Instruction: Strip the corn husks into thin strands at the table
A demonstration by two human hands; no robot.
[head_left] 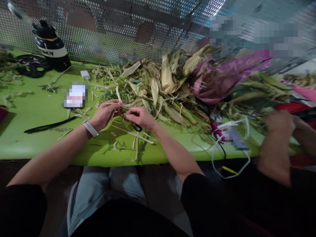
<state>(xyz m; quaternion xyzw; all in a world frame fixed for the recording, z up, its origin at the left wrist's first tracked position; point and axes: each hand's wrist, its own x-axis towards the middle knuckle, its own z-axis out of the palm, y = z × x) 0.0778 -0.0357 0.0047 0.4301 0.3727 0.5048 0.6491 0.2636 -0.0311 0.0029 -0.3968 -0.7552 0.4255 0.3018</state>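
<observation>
My left hand (105, 113) is closed on a thin pale strip of corn husk (116, 103) above the green table (37, 141). My right hand (139, 117) is closed right beside it, gripping scissors whose black handle loop (137, 127) shows under the fingers. The two hands nearly touch. A white watch (90, 128) is on my left wrist. Cut husk strips (133, 136) lie on the table below the hands. A big pile of corn ears and husks (168, 85) lies just beyond them.
Another person's hands (281, 126) work at the right by a purple plastic bag (222, 77) and white cables (232, 164). A black bottle (51, 47), a white charger (85, 75), a blurred-out phone (75, 95) and a black strap (49, 125) lie left. A perforated metal screen stands behind.
</observation>
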